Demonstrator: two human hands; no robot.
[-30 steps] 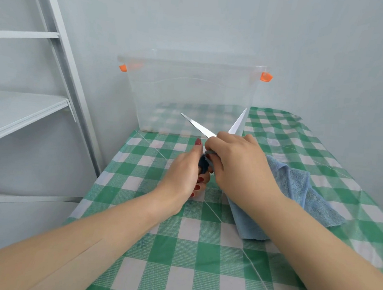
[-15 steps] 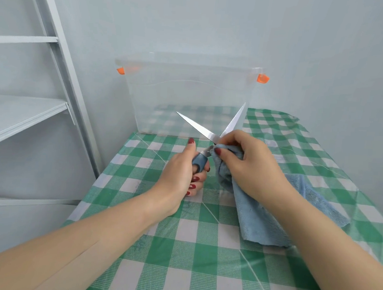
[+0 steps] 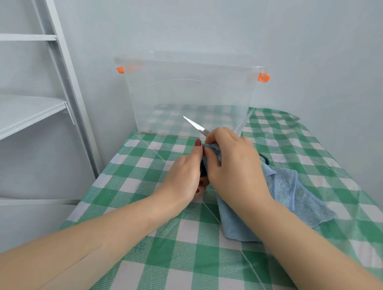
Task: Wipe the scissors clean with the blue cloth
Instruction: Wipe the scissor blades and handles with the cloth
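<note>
Right hand [image 3: 234, 167], clutching the blue cloth [image 3: 295, 196], slid back down over the scissors [image 3: 195, 126] hinge, in front of the clear box [image 3: 189, 95]; left hand [image 3: 182, 175] grips the handle. Blades likely need more passes.

Scissors [image 3: 196, 127] open, upright; blue cloth [image 3: 295, 196] draped beside.

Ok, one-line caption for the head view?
Left hand holds open scissors while right hand presses blue cloth near their pivot.

The left hand [image 3: 181, 178] and right hand [image 3: 234, 170] touch side by side, fingers curled in grips.
</note>
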